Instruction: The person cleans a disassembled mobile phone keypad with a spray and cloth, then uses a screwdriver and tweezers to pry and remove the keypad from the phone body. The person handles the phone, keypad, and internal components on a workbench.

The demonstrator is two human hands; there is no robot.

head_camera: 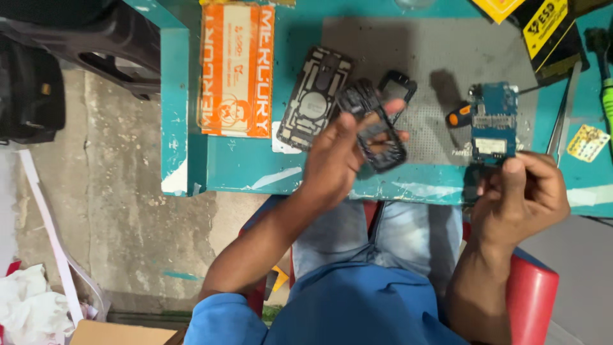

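A black phone frame [377,128] is held near the middle of the frame by the left hand [341,156], whose fingers are closed around its left edge while the thumb is laid across its front. The frame is kept tilted above the front edge of a teal table [182,115]. To the right, a blue circuit board [493,121] is gripped at its lower end by the right hand [520,195], with the fingers curled shut on it; the board is held upright over the table edge.

Just beside the phone frame, to its left, a grey inner phone plate [313,96] is laid on the table, and a small black bezel [397,85] is seen just above the frame. A grey mat [428,51] is spread under these parts. A screwdriver with an orange and black handle [458,116] is lying on the mat, just left of the board. An orange box [237,67] is placed at the upper left of the table. Tweezers [565,115] and a yellow card [587,142] are seen at the right edge. Blue jeans [408,233] and a red stool [530,294] are visible below.
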